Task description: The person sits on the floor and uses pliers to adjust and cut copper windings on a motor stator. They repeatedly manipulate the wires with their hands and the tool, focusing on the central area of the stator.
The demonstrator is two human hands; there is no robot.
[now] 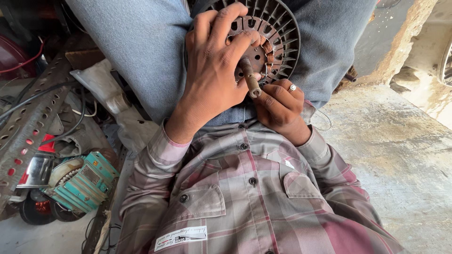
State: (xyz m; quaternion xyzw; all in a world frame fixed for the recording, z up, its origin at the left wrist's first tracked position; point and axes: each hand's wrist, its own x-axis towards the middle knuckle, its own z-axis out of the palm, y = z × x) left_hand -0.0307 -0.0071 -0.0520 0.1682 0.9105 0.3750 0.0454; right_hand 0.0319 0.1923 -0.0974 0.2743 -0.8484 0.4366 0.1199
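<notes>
- The concrete floor (405, 155) spreads pale and stained along one side of the seated person, with a crumbling wall edge beyond it.
- The person's lap fills the middle: blue jeans (141, 42) above, a plaid shirt (245, 197) in faded pink and grey below.
- On the other side lies a long perforated metal bar (28, 122), dark cables draped over it, amid clutter.
- Near that bar sits a teal motor part (87, 181) with copper windings close by.
- The round slotted motor core (275, 28), rusty in the centre with dark fins around the rim, rests on the lap between the thighs, tilted toward the person.
- The left hand (214, 70) is spread over the core's face, fingers curled onto its rusty centre and pressing it in place.
- The right hand (280, 106), a ring on one finger, sits at the core's lower edge, touching the left hand; its fingers are bent around the shaft.
- The short brown shaft (250, 77) sticks out from the core's middle toward the person, pinched between the fingers of both hands.
- Some copper winding (268, 51) shows in the slots just beside the shaft.
</notes>
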